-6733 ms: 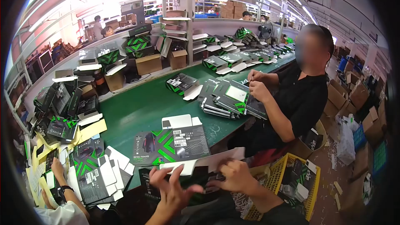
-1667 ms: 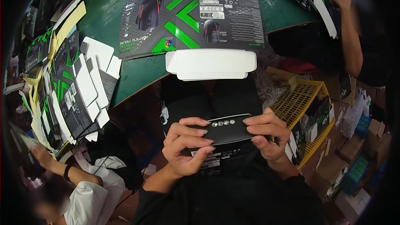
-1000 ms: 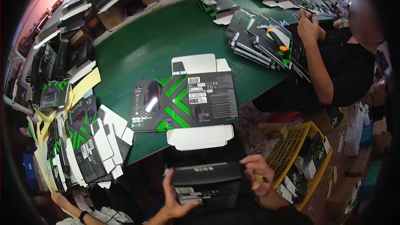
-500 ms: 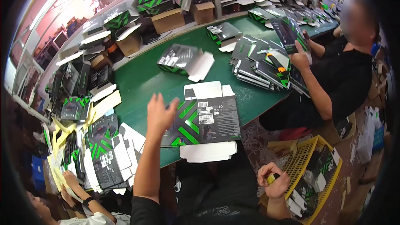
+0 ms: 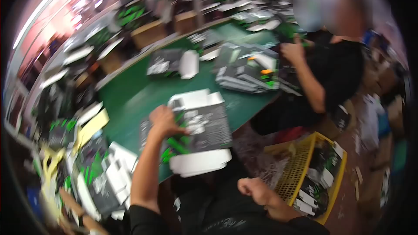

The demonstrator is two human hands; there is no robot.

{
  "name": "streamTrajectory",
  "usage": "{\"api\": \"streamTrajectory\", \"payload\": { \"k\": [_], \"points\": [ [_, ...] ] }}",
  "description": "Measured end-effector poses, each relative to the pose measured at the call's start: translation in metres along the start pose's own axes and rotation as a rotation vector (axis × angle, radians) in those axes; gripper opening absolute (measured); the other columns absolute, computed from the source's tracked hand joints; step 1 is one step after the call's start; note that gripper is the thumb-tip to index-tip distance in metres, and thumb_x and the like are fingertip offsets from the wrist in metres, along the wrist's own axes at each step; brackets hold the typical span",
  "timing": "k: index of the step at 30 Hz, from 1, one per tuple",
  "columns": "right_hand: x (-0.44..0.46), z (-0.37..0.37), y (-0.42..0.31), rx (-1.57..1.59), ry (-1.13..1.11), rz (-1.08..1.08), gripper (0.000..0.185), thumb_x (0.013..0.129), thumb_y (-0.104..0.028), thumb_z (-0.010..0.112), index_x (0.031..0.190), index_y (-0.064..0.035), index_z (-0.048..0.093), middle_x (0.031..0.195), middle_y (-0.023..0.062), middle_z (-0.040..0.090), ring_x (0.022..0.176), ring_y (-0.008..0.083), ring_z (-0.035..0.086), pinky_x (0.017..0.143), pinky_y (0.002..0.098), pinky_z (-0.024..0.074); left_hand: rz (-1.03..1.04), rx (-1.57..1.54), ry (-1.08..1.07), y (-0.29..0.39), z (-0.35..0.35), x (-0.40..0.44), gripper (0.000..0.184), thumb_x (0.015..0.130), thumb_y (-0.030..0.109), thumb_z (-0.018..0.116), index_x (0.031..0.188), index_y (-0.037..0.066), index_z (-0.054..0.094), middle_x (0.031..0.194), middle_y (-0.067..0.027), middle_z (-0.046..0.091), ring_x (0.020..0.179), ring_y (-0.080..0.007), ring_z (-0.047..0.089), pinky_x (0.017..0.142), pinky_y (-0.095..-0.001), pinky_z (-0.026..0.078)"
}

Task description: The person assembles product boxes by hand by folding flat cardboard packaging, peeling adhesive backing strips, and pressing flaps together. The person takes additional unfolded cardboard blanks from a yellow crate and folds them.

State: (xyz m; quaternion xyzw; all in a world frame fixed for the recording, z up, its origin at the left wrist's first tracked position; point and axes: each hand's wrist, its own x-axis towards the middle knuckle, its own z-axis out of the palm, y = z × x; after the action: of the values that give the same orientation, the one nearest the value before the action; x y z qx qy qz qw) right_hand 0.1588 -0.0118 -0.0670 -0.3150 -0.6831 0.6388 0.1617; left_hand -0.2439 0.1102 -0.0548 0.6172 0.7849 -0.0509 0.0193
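A: Where is the left hand (image 5: pixel 164 121) placed?
B: It is placed over the flat printed carton (image 5: pixel 209 126), towards the carton's left part; the fingers are bent and the thumb is held out to the right; whether the cardboard is gripped or merely touched cannot be told through the blur.

A: How is that carton laid?
B: It is laid flat at the near edge of the green worktop (image 5: pixel 126 100); its dark face is marked with green stripes and pale print; white flaps are spread along its far side, and a broad white flap (image 5: pixel 200 163) is extended past the near edge, above the lap.

A: And the right hand (image 5: pixel 257 191)?
B: It is held above the lap, near the yellow basket (image 5: pixel 292 169); its fingers are curled inward; whether anything is enclosed by them cannot be made out; dark printed packaging is contained in the basket.

A: What else is set on the worktop?
B: Beyond the carton, a dark box (image 5: pixel 165 63) is set down with its white flap open to the right; farther right, a stack of cartons (image 5: pixel 228 61) is topped by an orange-and-dark tool (image 5: pixel 266 72); near that stack, a co-worker's hand (image 5: pixel 292 52) is raised; on the left, more flat cartons (image 5: pixel 103 189) are heaped, overlapped by white flaps.
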Motion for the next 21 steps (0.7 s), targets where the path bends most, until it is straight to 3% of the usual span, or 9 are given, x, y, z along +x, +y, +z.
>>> {"api": "streamTrajectory", "payload": {
  "k": [3,4,5,6,9,12,14,17,21],
  "points": [
    [-0.001,0.003,0.017,-0.035,0.052,-0.07,0.04,0.106,-0.03,0.034,0.08,-0.003,0.048,0.069,0.0113,0.047,0.064,0.0248,0.048,0.065,0.0366,0.0434,0.082,-0.01,0.14,-0.007,0.01,0.006,0.099,0.032,0.076,0.088,0.09,-0.002,0.069,0.103,-0.0186,0.064,0.097,-0.0339,0.061,0.085,-0.0449,0.049],
    [-0.002,0.0,0.015,-0.043,0.067,-0.102,0.037,0.106,-0.027,0.037,0.082,-0.002,0.05,0.071,0.0111,0.049,0.066,0.0237,0.05,0.067,0.0364,0.0444,0.08,0.046,0.074,-0.004,0.001,0.003,0.101,0.03,0.075,0.089,0.089,-0.004,0.067,0.101,-0.0182,0.063,0.098,-0.0342,0.06,0.087,-0.0442,0.049],
    [-0.003,-0.003,0.014,-0.05,0.063,-0.137,0.034,0.106,-0.025,0.039,0.084,-0.001,0.051,0.074,0.0109,0.052,0.069,0.0226,0.052,0.068,0.0363,0.0455,0.019,-0.028,0.25,0.001,0.001,-0.008,0.106,0.028,0.07,0.092,0.096,-0.006,0.063,0.102,-0.019,0.062,0.1,-0.0368,0.059,0.094,-0.0459,0.046],
    [-0.004,-0.004,0.018,0.083,0.037,-0.045,0.028,0.107,-0.021,0.047,0.088,-0.0011,0.052,0.08,0.0036,0.051,0.074,0.0128,0.047,0.071,0.031,0.0433,0.032,-0.038,0.42,0.001,0.008,-0.013,0.112,0.027,0.064,0.095,0.104,-0.007,0.057,0.106,-0.0204,0.062,0.104,-0.0406,0.057,0.101,-0.0499,0.041],
    [-0.009,-0.009,0.002,-0.011,0.039,-0.118,0.031,0.107,-0.025,0.05,0.092,0.0005,0.057,0.082,0.0075,0.06,0.076,0.0181,0.057,0.072,0.034,0.0474,0.158,0.137,0.738,0.011,-0.027,-0.035,0.102,0.035,0.054,0.098,0.105,-0.005,0.054,0.104,-0.0202,0.064,0.102,-0.0413,0.059,0.103,-0.053,0.038],
    [-0.007,-0.013,-0.015,-0.039,0.128,-0.347,0.018,0.103,-0.017,0.062,0.097,0.0001,0.062,0.083,0.0084,0.061,0.076,0.0173,0.06,0.069,0.0327,0.0492,0.119,-0.166,0.497,0.014,-0.071,-0.054,0.089,0.047,0.051,0.097,0.105,-0.001,0.053,0.095,-0.0177,0.067,0.097,-0.0376,0.062,0.103,-0.051,0.038],
    [-0.007,-0.021,-0.042,-0.123,0.184,-0.502,0.012,0.093,-0.007,0.072,0.102,-0.0015,0.066,0.084,0.0079,0.062,0.077,0.0196,0.064,0.066,0.0328,0.051,0.162,-0.257,0.36,0.03,-0.114,-0.085,0.079,0.052,0.047,0.096,0.1,0.002,0.052,0.083,-0.0161,0.065,0.084,-0.0384,0.063,0.089,-0.0467,0.042],
    [0.002,-0.034,-0.08,-0.539,0.352,-0.853,0.016,0.087,-0.009,0.076,0.099,-0.0034,0.067,0.084,0.0057,0.064,0.074,0.0222,0.064,0.062,0.0334,0.0508,0.386,-0.172,0.343,0.048,-0.141,-0.136,0.074,0.055,0.049,0.093,0.098,0.002,0.056,0.081,-0.0151,0.065,0.082,-0.0374,0.063,0.087,-0.046,0.043],
    [0.023,-0.042,-0.114,-0.832,0.463,-1.121,0.02,0.08,-0.018,0.082,0.089,-0.0082,0.067,0.081,0.0011,0.064,0.066,0.0186,0.061,0.055,0.0316,0.0463,0.625,-0.142,0.246,0.074,-0.136,-0.179,0.068,0.059,0.048,0.091,0.1,0.004,0.06,0.082,-0.0126,0.065,0.084,-0.0344,0.063,0.089,-0.0454,0.041]
  ]
}}
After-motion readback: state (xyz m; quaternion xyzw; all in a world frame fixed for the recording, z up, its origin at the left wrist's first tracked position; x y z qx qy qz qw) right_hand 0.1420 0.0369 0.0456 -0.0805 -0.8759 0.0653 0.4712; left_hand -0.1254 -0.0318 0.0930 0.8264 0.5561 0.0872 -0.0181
